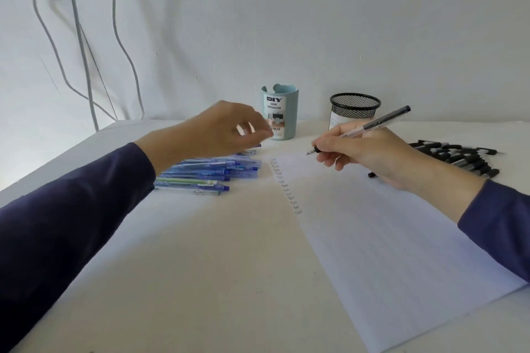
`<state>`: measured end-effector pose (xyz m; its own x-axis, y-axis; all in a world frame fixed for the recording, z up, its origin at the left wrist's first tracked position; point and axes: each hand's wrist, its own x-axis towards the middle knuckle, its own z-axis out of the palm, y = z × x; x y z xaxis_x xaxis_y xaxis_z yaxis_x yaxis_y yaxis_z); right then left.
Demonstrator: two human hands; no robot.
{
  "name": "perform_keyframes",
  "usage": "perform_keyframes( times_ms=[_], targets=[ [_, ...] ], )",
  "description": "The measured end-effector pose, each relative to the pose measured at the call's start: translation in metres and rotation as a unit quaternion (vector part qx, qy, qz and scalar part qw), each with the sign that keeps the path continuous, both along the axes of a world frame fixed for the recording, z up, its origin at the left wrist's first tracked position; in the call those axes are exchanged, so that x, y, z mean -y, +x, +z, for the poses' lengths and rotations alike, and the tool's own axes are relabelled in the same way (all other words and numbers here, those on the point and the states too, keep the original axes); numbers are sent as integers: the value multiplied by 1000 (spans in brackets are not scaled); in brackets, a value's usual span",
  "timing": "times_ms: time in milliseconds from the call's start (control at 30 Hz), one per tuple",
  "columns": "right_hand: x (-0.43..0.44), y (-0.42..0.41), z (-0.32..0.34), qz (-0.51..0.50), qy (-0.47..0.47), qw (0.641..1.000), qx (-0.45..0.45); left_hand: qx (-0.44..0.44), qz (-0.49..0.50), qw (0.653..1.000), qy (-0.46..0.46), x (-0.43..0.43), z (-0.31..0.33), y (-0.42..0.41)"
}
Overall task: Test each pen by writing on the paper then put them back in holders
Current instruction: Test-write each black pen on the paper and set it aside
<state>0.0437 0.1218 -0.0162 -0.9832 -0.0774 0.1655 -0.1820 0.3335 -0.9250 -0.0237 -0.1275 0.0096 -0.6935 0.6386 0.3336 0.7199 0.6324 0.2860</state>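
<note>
The right hand (370,152) grips one clear pen (378,122), nib just above the far end of the single paper (387,252). This looks like a writing test, needing the nib pressed down beside some fifteen "Test" marks (286,186). Whether the left hand (218,129), blurred over roughly ten blue pens (200,175), holds anything cannot be told. Two holders stand far, a blue holder (282,112) and a mesh holder (354,107); a dozen-odd black pens (459,157) lie right

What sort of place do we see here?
Probably a home or office desk: a white table, a blue desk organizer, a mesh holder, and a right hand holding a pen over lined paper.
</note>
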Motion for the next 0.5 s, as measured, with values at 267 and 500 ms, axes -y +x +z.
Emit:
perform_keyframes(
  times_ms=[267, 500],
  targets=[
    [28, 29, -18, -28, 64, 997, -34, -108, -2, 990, -89, -22, -61, 29],
    [46, 37, -45, -60, 94, 992, -64, -136, 15, 989, -63, -18, -81, 27]
  ],
)
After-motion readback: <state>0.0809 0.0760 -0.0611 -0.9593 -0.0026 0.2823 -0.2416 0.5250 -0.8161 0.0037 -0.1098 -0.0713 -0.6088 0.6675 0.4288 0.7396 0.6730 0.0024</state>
